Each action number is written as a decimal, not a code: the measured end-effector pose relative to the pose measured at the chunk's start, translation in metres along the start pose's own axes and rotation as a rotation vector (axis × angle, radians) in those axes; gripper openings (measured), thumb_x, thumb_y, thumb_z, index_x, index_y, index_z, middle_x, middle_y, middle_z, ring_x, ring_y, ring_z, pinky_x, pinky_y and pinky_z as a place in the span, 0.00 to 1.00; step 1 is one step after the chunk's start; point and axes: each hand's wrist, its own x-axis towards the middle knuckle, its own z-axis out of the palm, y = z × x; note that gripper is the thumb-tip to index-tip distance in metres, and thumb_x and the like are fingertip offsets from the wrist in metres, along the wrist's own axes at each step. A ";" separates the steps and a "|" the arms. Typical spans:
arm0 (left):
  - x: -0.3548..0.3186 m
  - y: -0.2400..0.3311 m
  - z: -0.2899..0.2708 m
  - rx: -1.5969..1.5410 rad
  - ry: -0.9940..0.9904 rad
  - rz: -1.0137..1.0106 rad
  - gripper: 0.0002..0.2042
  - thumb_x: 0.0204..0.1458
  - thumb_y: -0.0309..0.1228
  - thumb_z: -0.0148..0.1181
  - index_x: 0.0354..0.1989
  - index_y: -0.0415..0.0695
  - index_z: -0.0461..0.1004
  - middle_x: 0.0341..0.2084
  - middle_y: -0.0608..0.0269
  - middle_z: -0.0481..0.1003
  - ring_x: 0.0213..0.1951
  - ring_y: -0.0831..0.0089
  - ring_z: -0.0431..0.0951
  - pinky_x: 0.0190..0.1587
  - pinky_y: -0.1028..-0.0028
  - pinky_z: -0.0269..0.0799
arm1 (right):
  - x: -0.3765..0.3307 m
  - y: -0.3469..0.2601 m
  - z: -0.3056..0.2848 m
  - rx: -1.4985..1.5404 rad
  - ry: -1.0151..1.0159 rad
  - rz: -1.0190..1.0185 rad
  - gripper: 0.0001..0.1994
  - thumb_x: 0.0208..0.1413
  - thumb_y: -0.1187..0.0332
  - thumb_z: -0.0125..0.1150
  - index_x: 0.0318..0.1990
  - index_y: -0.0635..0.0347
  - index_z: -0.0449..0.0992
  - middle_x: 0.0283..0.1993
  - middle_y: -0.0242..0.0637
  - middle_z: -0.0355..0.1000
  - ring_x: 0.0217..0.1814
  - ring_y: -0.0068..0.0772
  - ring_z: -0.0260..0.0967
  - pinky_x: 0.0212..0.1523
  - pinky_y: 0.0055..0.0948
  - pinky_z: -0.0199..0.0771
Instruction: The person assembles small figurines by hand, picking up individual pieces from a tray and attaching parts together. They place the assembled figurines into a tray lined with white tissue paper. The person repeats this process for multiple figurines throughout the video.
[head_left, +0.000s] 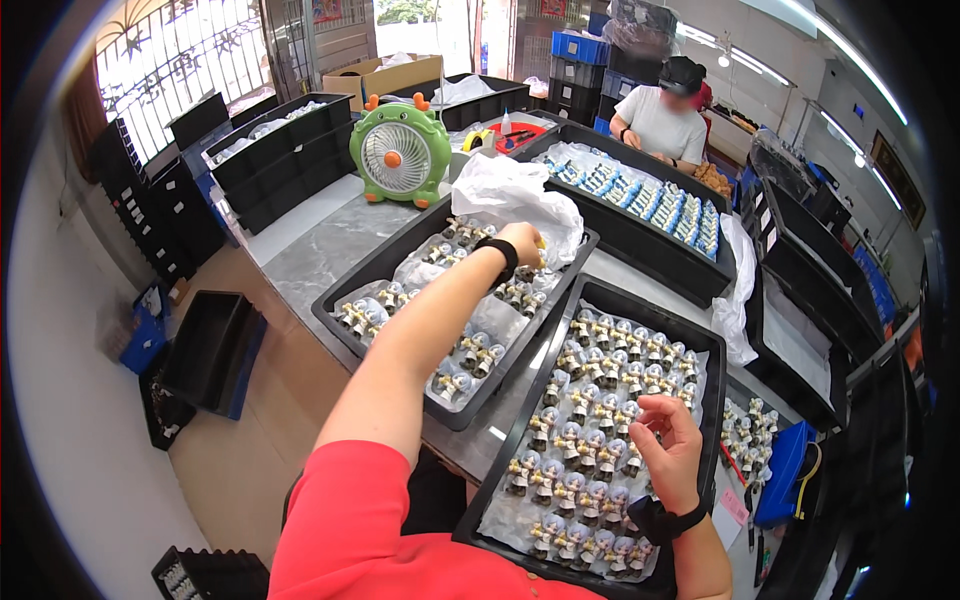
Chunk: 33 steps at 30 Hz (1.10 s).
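My left hand (pixel 522 243) reaches out over a black tray (pixel 385 262) that holds several small grey-and-yellow figurines on white plastic; its fingers are closed on something small and yellowish next to a crumpled white plastic bag (pixel 510 190). My right hand (pixel 668 445) hovers over a nearer black tray (pixel 615 297) filled with rows of the same figurines (pixel 590 400), fingers curled and pinched together just above them. Whether it holds one I cannot tell. A black band sits on each wrist.
A green toy-like desk fan (pixel 400 150) stands at the back of the grey table (pixel 310 250). A further tray (pixel 640 235) holds blue-and-white packed items. A person in a white shirt (pixel 662 120) sits at the far end. Stacked black trays (pixel 280 155) stand left, more trays right.
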 end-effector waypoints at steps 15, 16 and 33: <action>0.032 0.007 0.036 0.213 0.010 -0.065 0.16 0.33 0.31 0.63 0.36 0.45 0.78 0.35 0.50 0.77 0.40 0.58 0.77 0.45 0.65 0.72 | -0.001 -0.002 0.001 0.013 -0.013 0.065 0.10 0.46 0.77 0.61 0.38 0.64 0.74 0.38 0.35 0.69 0.33 0.19 0.67 0.35 0.18 0.67; 0.034 0.001 0.042 0.207 0.045 -0.059 0.16 0.33 0.31 0.63 0.35 0.45 0.78 0.34 0.50 0.77 0.40 0.58 0.77 0.45 0.65 0.72 | 0.000 -0.003 0.001 0.007 -0.021 0.063 0.10 0.46 0.77 0.61 0.38 0.64 0.74 0.38 0.35 0.69 0.33 0.19 0.67 0.35 0.18 0.67; 0.019 -0.080 -0.006 0.049 0.240 -0.053 0.16 0.43 0.31 0.58 0.43 0.46 0.76 0.35 0.52 0.77 0.41 0.59 0.76 0.45 0.68 0.70 | 0.001 -0.001 0.000 -0.016 -0.021 0.047 0.08 0.46 0.76 0.62 0.36 0.64 0.75 0.34 0.35 0.71 0.30 0.20 0.68 0.34 0.18 0.67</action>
